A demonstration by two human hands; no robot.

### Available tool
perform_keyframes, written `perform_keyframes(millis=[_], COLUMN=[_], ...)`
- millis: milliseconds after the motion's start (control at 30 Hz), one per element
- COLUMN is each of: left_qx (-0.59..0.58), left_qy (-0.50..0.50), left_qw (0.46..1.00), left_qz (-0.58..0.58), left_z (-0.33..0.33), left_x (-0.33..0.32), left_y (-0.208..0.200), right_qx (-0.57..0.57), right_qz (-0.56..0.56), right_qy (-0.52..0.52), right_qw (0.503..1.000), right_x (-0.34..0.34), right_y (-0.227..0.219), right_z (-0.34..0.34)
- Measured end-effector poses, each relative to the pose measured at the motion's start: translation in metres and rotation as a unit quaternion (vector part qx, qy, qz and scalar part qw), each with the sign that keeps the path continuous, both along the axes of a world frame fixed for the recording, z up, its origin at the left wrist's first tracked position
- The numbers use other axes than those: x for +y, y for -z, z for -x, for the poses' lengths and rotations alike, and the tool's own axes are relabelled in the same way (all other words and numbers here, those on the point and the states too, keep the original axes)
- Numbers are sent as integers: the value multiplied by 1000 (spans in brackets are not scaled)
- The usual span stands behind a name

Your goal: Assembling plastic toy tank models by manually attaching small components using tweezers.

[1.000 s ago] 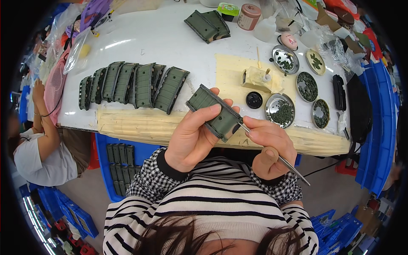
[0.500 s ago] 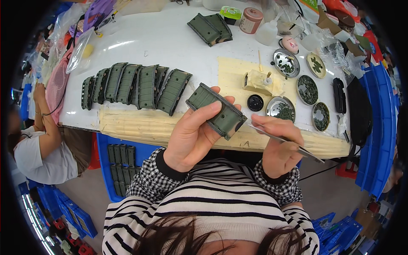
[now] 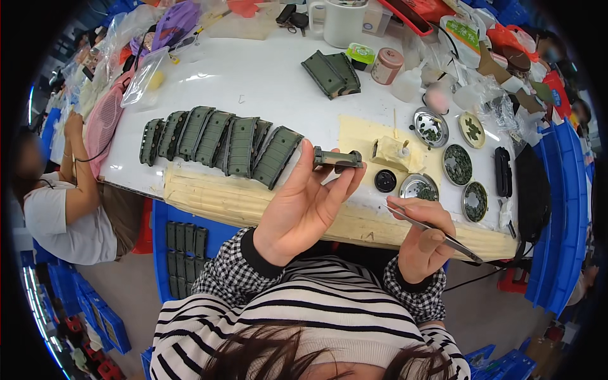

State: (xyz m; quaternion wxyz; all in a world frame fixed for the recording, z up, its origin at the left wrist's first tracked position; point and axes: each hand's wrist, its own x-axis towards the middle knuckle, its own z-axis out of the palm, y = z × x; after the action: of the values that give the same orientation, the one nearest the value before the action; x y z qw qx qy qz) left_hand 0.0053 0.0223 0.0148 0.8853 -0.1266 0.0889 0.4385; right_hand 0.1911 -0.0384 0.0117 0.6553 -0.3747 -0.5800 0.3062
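Observation:
My left hand (image 3: 307, 199) is closed round a green plastic shell with raised rims (image 3: 338, 158), held edge-on above the table's front. In my right hand (image 3: 425, 237) is a pair of metal tweezers (image 3: 437, 234), its tips pointing left toward the shell but apart from it. A row of similar green shells (image 3: 242, 147) lies on the white table to the left of my left hand. Past my right hand stand round dishes of small dark green pieces, among them a metal dish (image 3: 418, 188) and another dish (image 3: 458, 164). A black round lid (image 3: 385, 181) lies beside them.
Two more green shells (image 3: 332, 75) lie farther back, near a pink jar (image 3: 387, 66). A cream block (image 3: 399, 154) with a stick stands on yellow paper. Below the table edge at left is a blue bin (image 3: 162, 253) of green parts. A person (image 3: 69, 209) sits at far left.
My left hand has turned the green shell from its broad face to edge-on. The tweezers stay in my right hand, and the whole view has shifted slightly.

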Motion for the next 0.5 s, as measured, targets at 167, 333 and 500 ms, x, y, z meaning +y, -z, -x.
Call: perform_keyframes(millis=[167, 333, 500], left_qx=[-27, -13, 54], left_qy=[6, 9, 4], left_qw=[999, 999, 997], left_qz=[33, 37, -46], left_z=[-1, -3, -3], left_x=[2, 2, -4], left_y=[-4, -2, 1], right_qx=[-7, -7, -70], right_qz=[-13, 2, -16], right_qy=[-1, 9, 38], right_qw=[1000, 1000, 997], right_x=[0, -2, -1], right_y=[3, 4, 3], right_z=[-1, -3, -22])
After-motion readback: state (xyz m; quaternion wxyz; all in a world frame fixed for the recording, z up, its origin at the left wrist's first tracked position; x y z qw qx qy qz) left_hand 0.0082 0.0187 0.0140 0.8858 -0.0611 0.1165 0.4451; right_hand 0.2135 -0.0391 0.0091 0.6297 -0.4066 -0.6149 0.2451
